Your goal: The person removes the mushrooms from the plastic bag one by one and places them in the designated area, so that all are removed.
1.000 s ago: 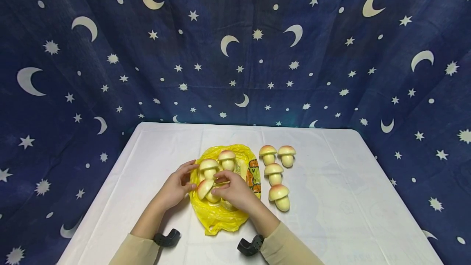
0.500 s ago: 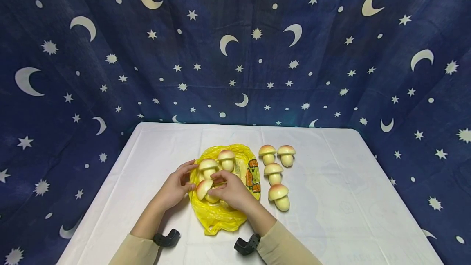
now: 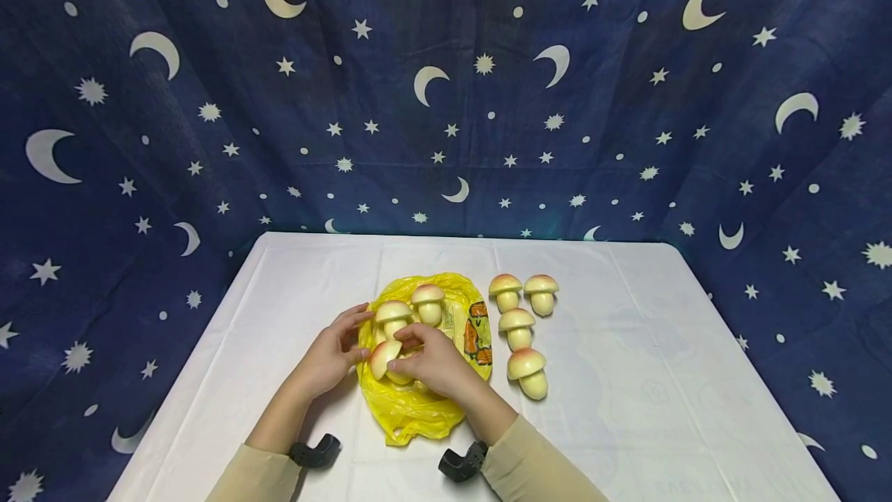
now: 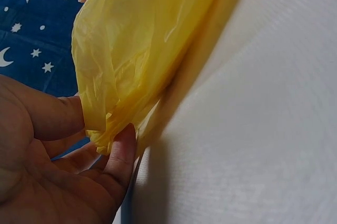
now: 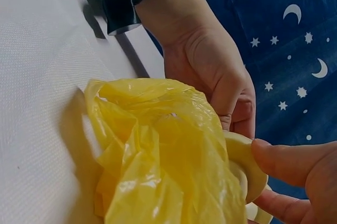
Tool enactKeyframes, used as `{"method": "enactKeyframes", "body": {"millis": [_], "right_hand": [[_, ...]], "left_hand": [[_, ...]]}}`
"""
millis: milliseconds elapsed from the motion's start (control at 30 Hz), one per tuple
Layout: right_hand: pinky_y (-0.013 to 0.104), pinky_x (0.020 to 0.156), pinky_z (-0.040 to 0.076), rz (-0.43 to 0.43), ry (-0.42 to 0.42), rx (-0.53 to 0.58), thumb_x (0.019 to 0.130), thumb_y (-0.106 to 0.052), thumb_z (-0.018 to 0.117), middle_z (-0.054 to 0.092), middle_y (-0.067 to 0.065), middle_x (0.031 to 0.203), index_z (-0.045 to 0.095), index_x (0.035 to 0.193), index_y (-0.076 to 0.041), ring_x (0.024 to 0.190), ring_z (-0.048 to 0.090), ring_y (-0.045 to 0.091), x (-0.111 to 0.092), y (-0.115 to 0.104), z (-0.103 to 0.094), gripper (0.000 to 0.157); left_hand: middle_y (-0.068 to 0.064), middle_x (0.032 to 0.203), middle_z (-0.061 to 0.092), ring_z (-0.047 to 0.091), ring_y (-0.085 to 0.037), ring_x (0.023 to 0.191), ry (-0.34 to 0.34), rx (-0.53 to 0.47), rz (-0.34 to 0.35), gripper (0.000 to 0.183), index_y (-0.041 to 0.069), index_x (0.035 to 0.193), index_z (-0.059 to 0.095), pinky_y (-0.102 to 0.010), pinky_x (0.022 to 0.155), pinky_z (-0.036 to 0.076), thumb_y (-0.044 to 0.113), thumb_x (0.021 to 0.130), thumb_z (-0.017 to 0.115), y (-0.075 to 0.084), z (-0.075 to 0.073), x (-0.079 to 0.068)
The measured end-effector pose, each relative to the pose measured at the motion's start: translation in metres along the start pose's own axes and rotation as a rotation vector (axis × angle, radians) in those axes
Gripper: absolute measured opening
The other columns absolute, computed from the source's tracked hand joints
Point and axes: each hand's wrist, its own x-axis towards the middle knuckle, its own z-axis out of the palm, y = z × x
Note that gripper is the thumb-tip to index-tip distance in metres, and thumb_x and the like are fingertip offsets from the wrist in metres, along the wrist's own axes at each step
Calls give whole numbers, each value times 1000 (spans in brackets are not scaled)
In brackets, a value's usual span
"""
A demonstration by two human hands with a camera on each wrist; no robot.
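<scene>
A yellow plastic bag (image 3: 418,417) lies on the white table with its mouth spread round several model mushrooms with cream stems and reddish caps. My left hand (image 3: 333,355) is at the bag's left side; in the left wrist view, its thumb and fingers pinch the gathered plastic edge. With my right hand (image 3: 435,362) I hold the nearest mushroom (image 3: 385,356), which lies tilted; in the right wrist view, thumb and fingers grip its cap (image 5: 245,161). Two more mushrooms stand behind it in the bag, a left one (image 3: 393,311) and a farther one (image 3: 428,297).
Right of the bag lie several more mushrooms, among them a front one (image 3: 527,370) and a back right one (image 3: 541,289). The white table (image 3: 641,378) ends at a dark blue curtain (image 3: 390,45) with moons and stars. A black band (image 3: 317,452) sits on each wrist.
My right hand has shifted slightly left, along with the forearm. My left hand stays at the bag's edge, and the mushrooms keep their arrangement.
</scene>
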Motion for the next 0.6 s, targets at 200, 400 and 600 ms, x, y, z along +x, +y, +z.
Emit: {"method": "enactKeyframes", "body": {"millis": [200, 400, 600], "right_hand": [[36, 86, 60, 9, 10, -11, 89, -22, 88, 72, 8, 119, 73, 126, -14, 97, 69, 18, -1, -2, 1, 41], [37, 87, 61, 19, 21, -10, 88, -22, 89, 72, 9, 119, 73, 126, -14, 97, 69, 19, -2, -1, 1, 42], [36, 85, 61, 18, 25, 20, 87, -24, 89, 72, 8, 120, 73, 127, -15, 99, 71, 20, -3, 1, -4, 44]], "left_hand": [[-8, 177, 31, 55, -39, 148, 5, -1, -6, 59, 10, 156, 55, -54, 121, 49, -2, 100, 71, -1, 0, 1], [-9, 178, 31, 54, -40, 149, 4, 10, -8, 60, 9, 156, 54, -53, 121, 48, -3, 100, 70, -2, 0, 1], [-10, 178, 30, 53, -41, 150, 2, 1, -11, 59, 8, 156, 54, -55, 123, 46, -2, 100, 69, -1, 0, 0]]}}
